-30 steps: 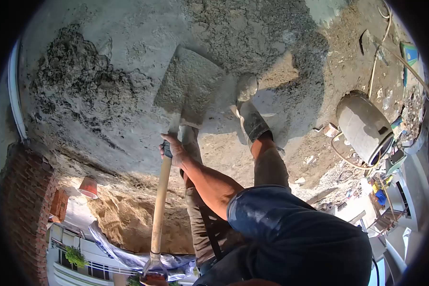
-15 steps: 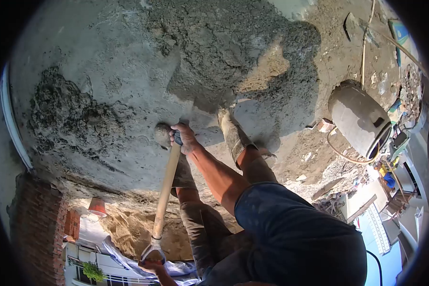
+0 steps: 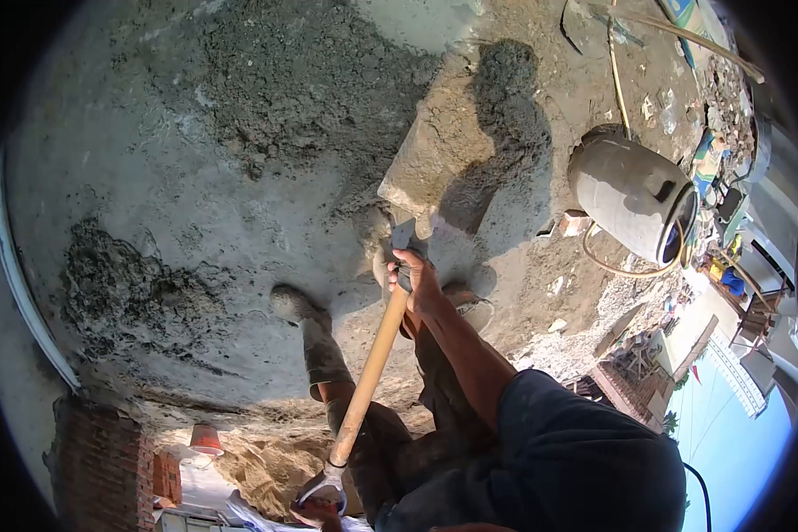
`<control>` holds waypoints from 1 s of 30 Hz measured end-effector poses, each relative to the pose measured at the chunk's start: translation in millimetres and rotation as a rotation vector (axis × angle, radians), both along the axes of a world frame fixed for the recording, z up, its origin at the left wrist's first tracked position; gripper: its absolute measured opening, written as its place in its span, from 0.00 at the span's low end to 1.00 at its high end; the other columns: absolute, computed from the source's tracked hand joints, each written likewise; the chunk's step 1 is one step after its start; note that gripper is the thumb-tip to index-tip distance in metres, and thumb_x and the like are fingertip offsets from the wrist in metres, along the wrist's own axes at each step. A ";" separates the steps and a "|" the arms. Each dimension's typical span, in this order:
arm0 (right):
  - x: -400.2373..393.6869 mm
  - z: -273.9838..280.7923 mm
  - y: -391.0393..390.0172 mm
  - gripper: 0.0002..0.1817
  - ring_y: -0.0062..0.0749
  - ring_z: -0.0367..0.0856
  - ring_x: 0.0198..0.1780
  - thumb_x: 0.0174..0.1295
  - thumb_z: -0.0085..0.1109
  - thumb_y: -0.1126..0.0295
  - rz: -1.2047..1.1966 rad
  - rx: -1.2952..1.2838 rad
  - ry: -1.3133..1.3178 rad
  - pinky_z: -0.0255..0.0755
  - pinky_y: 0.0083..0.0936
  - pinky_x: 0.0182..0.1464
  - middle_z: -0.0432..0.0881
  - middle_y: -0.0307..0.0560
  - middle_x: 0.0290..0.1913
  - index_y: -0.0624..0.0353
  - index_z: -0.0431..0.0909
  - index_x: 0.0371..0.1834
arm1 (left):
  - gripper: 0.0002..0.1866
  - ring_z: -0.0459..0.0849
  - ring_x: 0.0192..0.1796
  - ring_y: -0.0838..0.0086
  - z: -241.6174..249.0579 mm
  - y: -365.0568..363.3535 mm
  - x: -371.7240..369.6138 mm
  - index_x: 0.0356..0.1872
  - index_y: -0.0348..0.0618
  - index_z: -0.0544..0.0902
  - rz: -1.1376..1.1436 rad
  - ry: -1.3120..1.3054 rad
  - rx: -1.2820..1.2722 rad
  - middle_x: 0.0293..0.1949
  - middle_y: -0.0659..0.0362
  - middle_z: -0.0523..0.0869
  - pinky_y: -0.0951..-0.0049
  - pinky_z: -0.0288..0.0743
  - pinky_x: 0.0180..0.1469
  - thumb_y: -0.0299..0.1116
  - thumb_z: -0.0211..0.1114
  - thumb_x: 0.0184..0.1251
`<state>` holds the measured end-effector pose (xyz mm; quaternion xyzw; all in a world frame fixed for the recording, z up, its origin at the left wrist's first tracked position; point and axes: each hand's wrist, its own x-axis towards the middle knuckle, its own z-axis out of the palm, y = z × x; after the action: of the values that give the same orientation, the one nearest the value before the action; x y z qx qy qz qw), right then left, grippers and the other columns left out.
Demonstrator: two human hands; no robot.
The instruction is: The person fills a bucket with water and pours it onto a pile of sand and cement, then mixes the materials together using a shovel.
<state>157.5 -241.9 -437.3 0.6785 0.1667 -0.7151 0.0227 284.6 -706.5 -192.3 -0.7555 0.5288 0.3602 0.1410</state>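
A long-handled shovel runs up through the middle of the head view, its pale wooden shaft (image 3: 371,377) slanting away from my body. My right hand (image 3: 419,282) is wrapped round the lower shaft, close to the metal socket. Down at the bottom edge, my left hand (image 3: 317,514) grips the handle at the shaft's upper end and is partly cut off. The broad blade (image 3: 417,168) lies beyond my right hand, sunlit and coated with grey-brown wet mix. It overlaps the spread pile of wet mortar (image 3: 301,97) in this view.
My muddy left boot (image 3: 289,303) stands on the wet ground. A second dark heap of mortar (image 3: 137,293) lies left. To the right is a grey barrel on its side (image 3: 634,195) with a hose loop. A brick wall (image 3: 102,461) and red bucket (image 3: 206,439) are lower left.
The blade has come out of the dark pile and moved right into sunlight. Both hands have shifted right with the shaft, and the right foot has come back from the blade. The camera view has turned.
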 end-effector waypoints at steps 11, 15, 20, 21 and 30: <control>-8.9 -30.0 251.1 0.10 0.25 0.72 0.17 0.46 0.65 0.71 0.223 0.680 -0.216 0.68 0.24 0.20 0.75 0.44 0.20 0.64 0.74 0.23 | 0.28 0.62 0.12 0.77 -134.6 193.3 -111.2 0.20 0.51 0.66 -0.002 -0.236 0.793 0.15 0.64 0.67 0.67 0.58 0.17 0.66 0.43 0.61; -19.2 -12.8 293.2 0.17 0.29 0.76 0.22 0.36 0.72 0.69 0.478 1.023 -0.412 0.71 0.28 0.25 0.78 0.45 0.23 0.67 0.76 0.25 | 0.31 0.71 0.16 0.70 -221.0 136.0 -8.7 0.27 0.46 0.76 -0.963 -0.315 0.680 0.23 0.57 0.78 0.63 0.69 0.24 0.65 0.42 0.61; -8.0 3.7 285.5 0.22 0.32 0.77 0.28 0.32 0.75 0.68 0.614 1.295 -0.497 0.72 0.30 0.35 0.79 0.44 0.26 0.67 0.75 0.29 | 0.28 0.72 0.17 0.73 -211.5 136.7 0.0 0.28 0.45 0.78 -1.180 -0.475 0.677 0.22 0.59 0.79 0.70 0.69 0.22 0.61 0.45 0.62; -14.9 27.3 272.1 0.23 0.31 0.77 0.30 0.33 0.75 0.68 0.616 1.310 -0.398 0.72 0.30 0.37 0.79 0.44 0.27 0.67 0.74 0.30 | 0.28 0.72 0.17 0.74 -202.2 137.9 -7.2 0.28 0.45 0.79 -1.120 -0.458 0.714 0.22 0.60 0.79 0.71 0.68 0.22 0.61 0.46 0.62; 4.1 25.9 202.9 0.19 0.23 0.71 0.22 0.42 0.68 0.74 0.396 1.249 0.105 0.71 0.25 0.25 0.74 0.40 0.26 0.62 0.69 0.36 | 0.21 0.67 0.12 0.78 -201.8 87.4 -120.3 0.22 0.55 0.71 -0.423 -0.064 0.796 0.11 0.68 0.68 0.79 0.60 0.13 0.60 0.49 0.62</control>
<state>161.6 -39.0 -411.5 0.4849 0.6729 -0.4984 -0.2524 164.4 -619.1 -394.1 -0.5284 0.4872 0.4752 0.5076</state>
